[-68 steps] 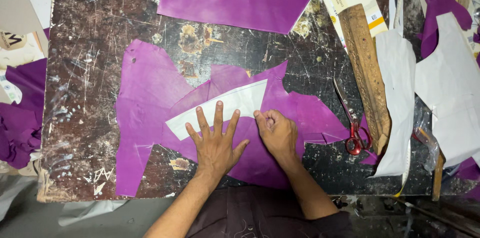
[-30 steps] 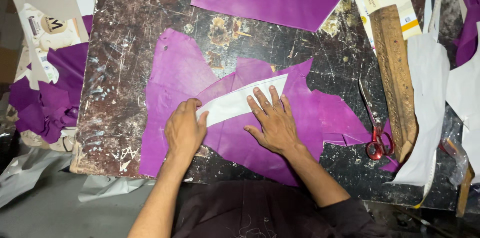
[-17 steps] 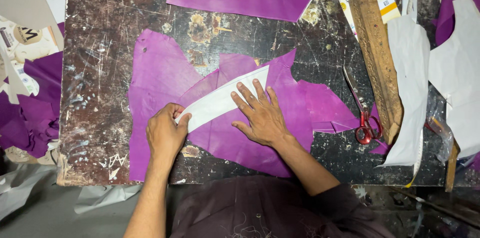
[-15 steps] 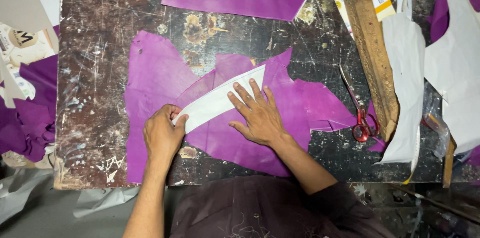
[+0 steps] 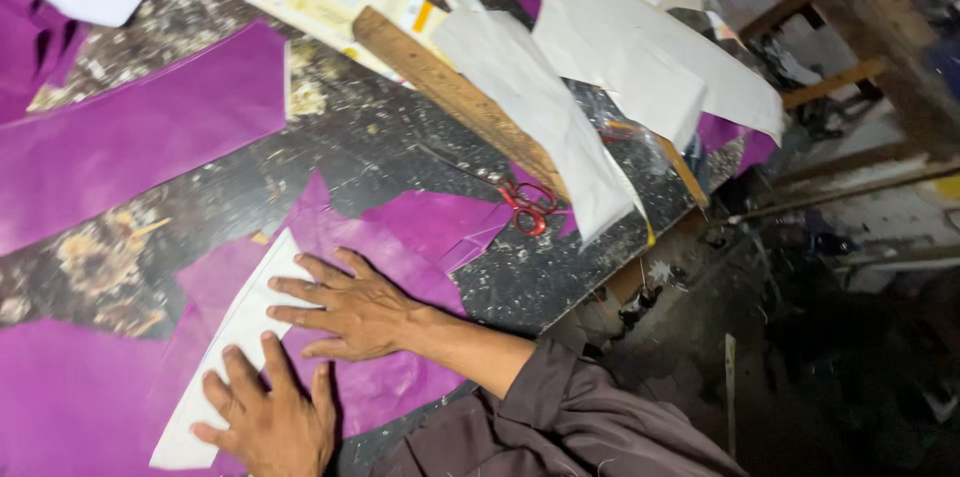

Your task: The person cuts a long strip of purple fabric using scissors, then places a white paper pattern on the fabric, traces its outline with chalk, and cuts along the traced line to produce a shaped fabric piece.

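**Flat-handed: both palms pinning a paper pattern to purple leather**

Viewed from the head camera, tilted, the dark, scarred and paint-flecked worktable [image 5: 400,152] fills the frame from nine o'clock to about three o'clock. At nine o'clock lies a long strip of purple leather [image 5: 130,137], well apart from the hands. At seven o'clock the left hand [image 5: 268,419] rests palm down, fingers spread and gripping nothing, on the lower end of a white, curved paper pattern piece [image 5: 235,337]. This template lies on a large irregular sheet of purple leather [image 5: 400,237] that spreads from eight o'clock toward the centre. Just beside, at six o'clock, the right hand [image 5: 350,309] also lies flat and open, fingertips on the pattern's upper edge, palm on the leather; it holds nothing. A dark brown sleeve [image 5: 560,417] runs off toward five o'clock.

Near the centre, red-handled scissors [image 5: 528,205] lie on the table, apart from both hands. Above them, toward twelve o'clock, a long wooden straightedge [image 5: 450,97] runs diagonally, overlapped by white paper pattern sheets [image 5: 620,47].

Judged from this pose, good practice is even downward pressure from both palms, with fingers kept wide so the template neither curls nor creeps, and the leather beneath smoothed free of wrinkles.
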{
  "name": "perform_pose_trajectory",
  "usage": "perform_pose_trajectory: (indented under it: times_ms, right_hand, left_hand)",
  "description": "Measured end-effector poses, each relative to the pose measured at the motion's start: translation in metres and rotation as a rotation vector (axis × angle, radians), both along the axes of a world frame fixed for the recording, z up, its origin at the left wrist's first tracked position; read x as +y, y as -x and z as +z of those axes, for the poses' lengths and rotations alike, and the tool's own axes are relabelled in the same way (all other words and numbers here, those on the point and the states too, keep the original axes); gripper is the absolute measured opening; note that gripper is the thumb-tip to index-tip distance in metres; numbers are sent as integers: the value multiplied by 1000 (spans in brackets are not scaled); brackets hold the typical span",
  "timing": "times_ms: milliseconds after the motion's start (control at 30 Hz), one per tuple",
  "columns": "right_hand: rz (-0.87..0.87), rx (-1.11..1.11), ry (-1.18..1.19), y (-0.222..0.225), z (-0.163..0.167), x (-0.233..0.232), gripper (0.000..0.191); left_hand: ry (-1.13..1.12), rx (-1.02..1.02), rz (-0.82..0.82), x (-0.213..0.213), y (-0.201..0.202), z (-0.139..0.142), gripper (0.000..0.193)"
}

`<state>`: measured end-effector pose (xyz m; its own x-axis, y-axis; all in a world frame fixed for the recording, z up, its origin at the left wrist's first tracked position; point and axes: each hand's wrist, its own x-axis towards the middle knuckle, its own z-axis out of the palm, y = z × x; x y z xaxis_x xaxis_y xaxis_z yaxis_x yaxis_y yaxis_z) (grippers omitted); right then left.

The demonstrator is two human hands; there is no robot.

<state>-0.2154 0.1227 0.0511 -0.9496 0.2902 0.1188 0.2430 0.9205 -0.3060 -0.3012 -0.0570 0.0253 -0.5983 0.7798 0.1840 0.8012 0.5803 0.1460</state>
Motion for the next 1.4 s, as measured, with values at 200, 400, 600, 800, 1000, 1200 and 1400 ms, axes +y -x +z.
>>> perform_pose_trajectory:
  times_ms: [200, 400, 600, 800, 1000, 1200, 1400]
  right_hand:
    - [-932, -262, -108, -145, 28, 126, 110]
    - [-1127, -135, 266, -280, 82, 207, 55]
    - [-896, 392, -191, -328, 105, 268, 40]
    - [-736, 15, -432, -269, 74, 273, 73]
    - [-534, -30, -23, -208, 22, 227, 90]
    - [-740, -84, 103, -219, 19, 326, 84]
    - [-801, 5, -220, -237, 46, 400, 82]
  left_hand:
    - [-100, -16, -42, 0, 1, -25, 74]
    - [-40, 27, -15, -6, 2, -40, 77]
    - [-86, 78, -38, -2, 2, -43, 76]
    - [30, 133, 56, 5, -2, -35, 77]
    - [19, 127, 55, 7, -6, -25, 77]
    - [9, 137, 72, 7, -3, -29, 73]
    - [-10, 113, 79, 10, -7, -20, 72]
